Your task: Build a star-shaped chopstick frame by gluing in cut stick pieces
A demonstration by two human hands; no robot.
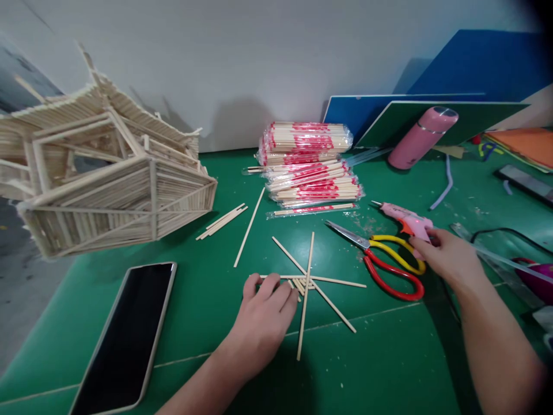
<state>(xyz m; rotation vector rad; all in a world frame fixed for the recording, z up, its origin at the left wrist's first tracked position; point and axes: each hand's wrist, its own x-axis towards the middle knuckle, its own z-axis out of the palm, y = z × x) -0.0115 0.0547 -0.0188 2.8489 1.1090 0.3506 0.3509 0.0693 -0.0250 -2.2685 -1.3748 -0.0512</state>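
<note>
My left hand (264,314) rests palm down on the green mat, its fingers curled over the left end of a few crossed wooden sticks (307,280). Whether it grips one I cannot make out. My right hand (444,256) is closed around the handle of a pink glue gun (404,218), whose nozzle points left. Red and yellow scissors (389,262) lie just left of that hand, blades pointing up-left.
A stick-built model house (108,173) stands at the left. A black phone (125,337) lies at the front left. Wrapped bundles of sticks (309,164) sit at the back centre, loose sticks (222,221) beside them. A pink flask (421,138), coloured boards and a ruler (496,253) are at the right.
</note>
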